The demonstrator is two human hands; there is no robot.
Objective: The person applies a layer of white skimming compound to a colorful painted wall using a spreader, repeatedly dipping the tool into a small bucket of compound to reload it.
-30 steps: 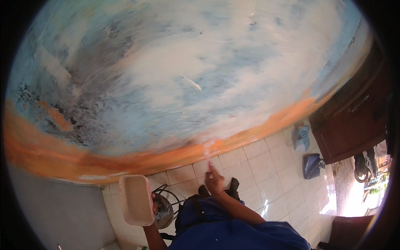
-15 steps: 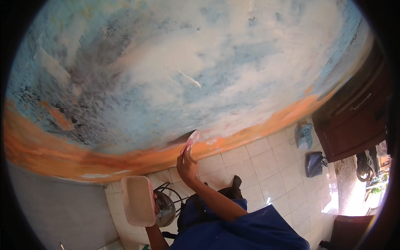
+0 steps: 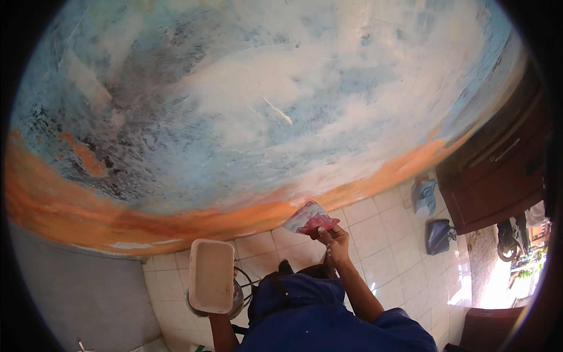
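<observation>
In my right hand (image 3: 336,245) is a putty knife (image 3: 316,222) with a red grip and a broad, whitish-smeared blade, pinched between thumb and fingers. Its blade is just below the lower orange band of the painted wall (image 3: 246,129); whether they touch I cannot tell. White specks mark the hand. My left hand (image 3: 236,283) grips a pale rectangular tub (image 3: 212,276) from the right side and beneath; most of that hand is hidden. A thin pale coat lies inside the tub. Whitish filler patches cover the wall's blue and grey paint, with one raised streak near the middle.
Behind the tub, a round greyish object (image 3: 238,304) with dark curved legs stands on the tiled floor (image 3: 381,258). A light blue bag (image 3: 424,198) and a dark bag (image 3: 438,237) lie at right, by a brown door (image 3: 492,188). A grey surface (image 3: 76,287) fills the lower left.
My right hand has drawn the putty knife down and right from the wall's lower band, turning its blade face into view. The tub has shifted slightly right and up.
</observation>
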